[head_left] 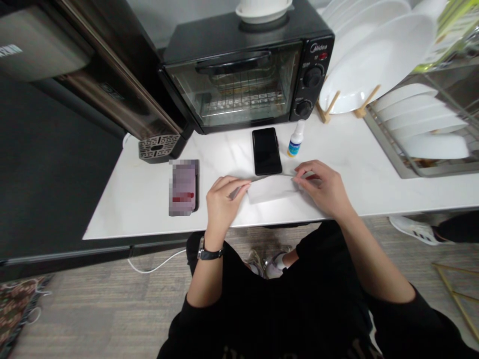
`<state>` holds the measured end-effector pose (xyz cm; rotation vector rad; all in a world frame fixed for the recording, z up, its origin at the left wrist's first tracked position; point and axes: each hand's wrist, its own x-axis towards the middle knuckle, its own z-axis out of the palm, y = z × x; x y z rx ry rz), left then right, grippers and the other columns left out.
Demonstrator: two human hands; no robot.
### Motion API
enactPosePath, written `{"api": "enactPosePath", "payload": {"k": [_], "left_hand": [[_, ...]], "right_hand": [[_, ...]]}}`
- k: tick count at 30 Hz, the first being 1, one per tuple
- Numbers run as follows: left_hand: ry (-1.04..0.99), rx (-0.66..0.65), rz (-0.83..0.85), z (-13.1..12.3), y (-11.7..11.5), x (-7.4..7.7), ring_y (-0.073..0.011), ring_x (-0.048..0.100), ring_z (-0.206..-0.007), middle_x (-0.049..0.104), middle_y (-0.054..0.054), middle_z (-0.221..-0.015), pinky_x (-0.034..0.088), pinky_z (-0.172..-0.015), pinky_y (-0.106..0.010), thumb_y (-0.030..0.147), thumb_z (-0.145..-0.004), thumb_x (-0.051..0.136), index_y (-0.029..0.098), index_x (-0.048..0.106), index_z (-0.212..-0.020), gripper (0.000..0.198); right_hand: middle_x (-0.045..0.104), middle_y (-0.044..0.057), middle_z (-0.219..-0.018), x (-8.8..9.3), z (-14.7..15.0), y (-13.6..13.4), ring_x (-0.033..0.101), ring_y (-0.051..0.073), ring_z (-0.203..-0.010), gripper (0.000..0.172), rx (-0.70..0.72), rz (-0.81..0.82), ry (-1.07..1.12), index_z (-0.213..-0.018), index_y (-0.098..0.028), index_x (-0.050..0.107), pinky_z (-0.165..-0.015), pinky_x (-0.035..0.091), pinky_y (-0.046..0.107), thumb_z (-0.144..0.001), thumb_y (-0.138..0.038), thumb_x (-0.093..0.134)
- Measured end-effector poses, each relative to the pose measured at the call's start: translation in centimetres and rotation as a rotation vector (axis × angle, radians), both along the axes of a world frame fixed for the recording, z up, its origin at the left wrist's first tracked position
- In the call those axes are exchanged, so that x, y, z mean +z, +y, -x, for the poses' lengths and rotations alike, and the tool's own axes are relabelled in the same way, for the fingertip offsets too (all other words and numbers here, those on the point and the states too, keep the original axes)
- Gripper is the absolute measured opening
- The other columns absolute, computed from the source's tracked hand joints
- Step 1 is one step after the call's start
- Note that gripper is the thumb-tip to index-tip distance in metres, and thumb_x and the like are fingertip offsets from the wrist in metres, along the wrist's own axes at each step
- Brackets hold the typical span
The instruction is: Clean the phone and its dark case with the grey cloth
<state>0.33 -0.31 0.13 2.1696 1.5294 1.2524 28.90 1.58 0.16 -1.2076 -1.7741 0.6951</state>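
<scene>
Left of the black phone, the left hand pinches one end of the cloth, which is at the phone's near side. Right of it are a bottle and the right hand, pinching the other end.

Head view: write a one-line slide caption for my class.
Left hand and right hand hold a pale cloth near a black phone and small bottle.

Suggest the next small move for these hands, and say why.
Probably ease the light grey cloth forward onto the black smartphone: the left hand and right hand pinch the cloth's far edge near either end, and the black smartphone lies screen-up just beyond it.
</scene>
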Motion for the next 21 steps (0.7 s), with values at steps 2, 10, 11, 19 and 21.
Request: {"api": "enactPosePath", "payload": {"k": [2,10,11,19,21], "left_hand": [[-0.031,-0.030,0.015,0.0,-0.2,0.3,-0.0180,0.071,-0.090,0.076,-0.002,-0.096,0.058,-0.084,-0.036,0.028,-0.098,0.076,0.026,0.083,-0.100,0.007],[0.111,-0.264,0.112,1.5,-6.0,1.3,-0.0203,0.067,-0.104,0.073,-0.004,-0.108,0.056,-0.093,-0.038,0.027,-0.096,0.079,0.027,0.078,-0.107,0.011],[0.127,-0.277,0.139,1.8,-6.8,1.2,-0.0209,0.067,-0.106,0.073,-0.004,-0.111,0.056,-0.094,-0.038,0.028,-0.095,0.080,0.027,0.077,-0.112,0.017],[0.186,-0.205,0.111,1.2,-6.1,1.2,-0.0246,0.065,-0.129,0.071,-0.006,-0.138,0.054,-0.112,-0.048,0.021,-0.105,0.061,0.030,0.068,-0.134,0.031],[0.254,-0.246,0.116,0.4,-4.8,1.4,-0.0248,0.062,-0.138,0.067,-0.006,-0.148,0.050,-0.120,-0.051,0.023,-0.108,0.057,0.029,0.063,-0.142,0.035]], "right_hand": [[0.075,0.006,-0.106,0.4,-0.1,-0.5,0.071,0.024,-0.103,0.009,0.006,-0.010,0.031,-0.095,-0.026,0.068,-0.087,0.059,0.038,-0.098,-0.035,0.069],[0.076,0.007,-0.112,0.7,-2.7,-6.8,0.073,0.025,-0.106,0.011,0.220,-0.023,-0.125,-0.110,-0.028,0.067,-0.095,0.058,0.042,-0.099,-0.030,0.070],[0.077,0.008,-0.114,0.6,-3.1,-7.4,0.073,0.026,-0.107,0.016,0.217,-0.018,-0.146,-0.114,-0.029,0.068,-0.095,0.059,0.042,-0.098,-0.030,0.071],[0.077,0.009,-0.126,0.4,-2.0,-6.1,0.073,0.028,-0.120,0.023,0.070,-0.051,-0.201,-0.125,-0.030,0.072,-0.107,0.059,0.051,-0.104,-0.030,0.061],[0.073,0.008,-0.139,0.0,-1.0,-5.1,0.069,0.029,-0.130,0.031,0.108,-0.074,-0.241,-0.134,-0.030,0.070,-0.114,0.057,0.053,-0.105,-0.030,0.059]]}}
